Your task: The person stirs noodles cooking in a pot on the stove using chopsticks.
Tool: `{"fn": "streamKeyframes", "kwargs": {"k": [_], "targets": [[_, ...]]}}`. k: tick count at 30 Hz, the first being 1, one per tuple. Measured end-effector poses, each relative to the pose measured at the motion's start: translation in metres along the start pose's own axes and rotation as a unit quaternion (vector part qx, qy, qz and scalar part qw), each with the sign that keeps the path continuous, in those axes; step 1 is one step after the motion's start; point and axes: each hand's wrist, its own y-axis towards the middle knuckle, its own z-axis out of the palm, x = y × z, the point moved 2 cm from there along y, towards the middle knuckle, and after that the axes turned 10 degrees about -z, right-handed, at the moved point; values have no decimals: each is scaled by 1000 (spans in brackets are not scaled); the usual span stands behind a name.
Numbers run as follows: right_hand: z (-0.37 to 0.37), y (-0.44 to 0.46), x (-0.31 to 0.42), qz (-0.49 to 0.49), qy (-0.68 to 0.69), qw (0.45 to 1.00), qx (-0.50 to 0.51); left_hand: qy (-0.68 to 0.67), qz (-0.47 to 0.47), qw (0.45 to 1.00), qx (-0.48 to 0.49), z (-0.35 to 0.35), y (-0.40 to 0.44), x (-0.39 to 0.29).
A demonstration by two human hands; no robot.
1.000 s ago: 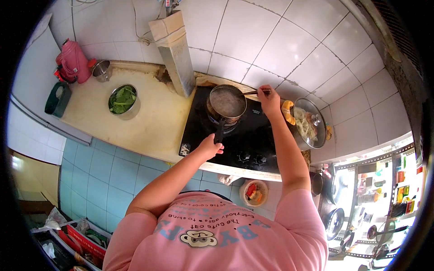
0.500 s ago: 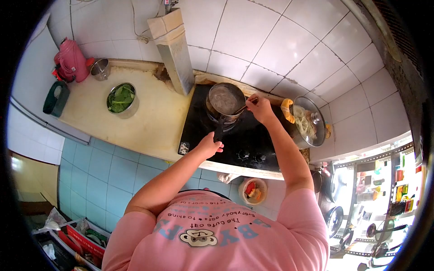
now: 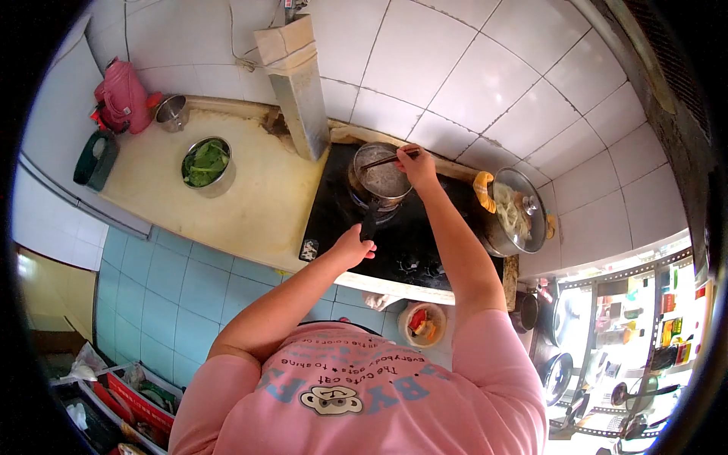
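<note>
A small saucepan (image 3: 384, 199) stands on the black stove (image 3: 413, 246), with pale, bubbly liquid (image 3: 383, 180) inside. Its black handle (image 3: 369, 221) points toward me, and my left hand (image 3: 353, 247) is wrapped round it. My right hand (image 3: 417, 167) is at the pan's right rim, closed on dark chopsticks (image 3: 381, 161). Their tips reach over the liquid toward the pan's left side. Whether they dip below the surface is hard to tell.
Right of the saucepan stands a larger pot with a glass lid (image 3: 523, 208) and a yellow cloth on its handle. On the left counter (image 3: 258, 189) are a bowl of green leaves (image 3: 205, 163), a metal cup (image 3: 171, 114) and a pink thermos (image 3: 123, 97). A waste bin (image 3: 422, 324) sits below.
My right hand has moved slightly left and up, and the chopsticks now reach across the pan from its right side to its left. My left hand stays on the handle.
</note>
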Motion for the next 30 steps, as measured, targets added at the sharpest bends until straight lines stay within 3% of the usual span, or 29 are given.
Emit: {"fn": "streamKeyframes", "kwargs": {"k": [3,5,13,17,21,24,27,30], "targets": [[-5,10,-3,10,14,999,-50,18,20,999,25,0,3,2],[-15,11,2,10,-46,996,-76,5,-6,1000,-2,1,-3,-2],[-70,-1,-29,-45,-161,985,-51,-3,16,1000,-1,0,5,4],[-79,-33,-5,-39,-218,974,-37,-6,21,1000,0,0,5,4],[-74,-54,8,-49,-217,975,-9,-3,22,1000,2,1,4,5],[-72,-67,33,0,-107,994,-8,-10,11,1000,-3,0,9,7],[-81,-81,59,-28,-67,996,-55,-6,9,1000,4,0,7,6],[-85,-106,96,-118,-44,990,-56,-7,8,1000,3,0,1,2]]}}
